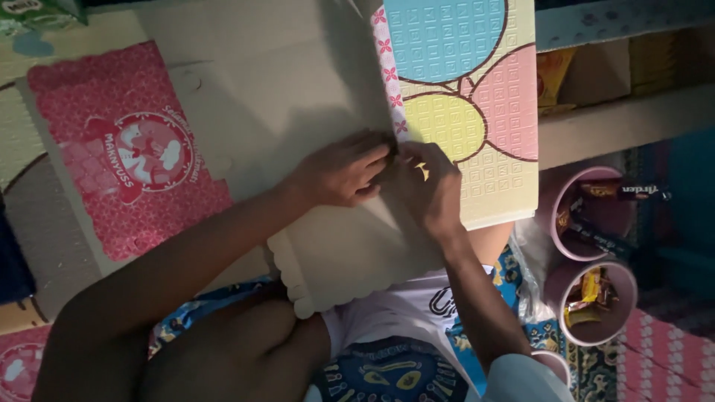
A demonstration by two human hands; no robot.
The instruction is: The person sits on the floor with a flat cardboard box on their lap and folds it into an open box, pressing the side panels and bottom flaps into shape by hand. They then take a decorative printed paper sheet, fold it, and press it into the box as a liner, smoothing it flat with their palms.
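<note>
Cardboard sheet (328, 246) on lap, pinched at one spot by left hand (339, 173) and right hand (430, 190), both grips closed on it. May tear or crease crooked if pulled unevenly. Underneath, pastel foam mat (484, 112) on floor; dim room, two pink cups (588, 246) nearby.

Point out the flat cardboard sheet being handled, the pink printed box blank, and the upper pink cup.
Cardboard sheet (342, 253): head view, bare lower part near the scalloped edge.
Pink printed box blank (89, 97): head view, patterned upper area.
Upper pink cup (557, 246): head view, lower-left rim.
</note>
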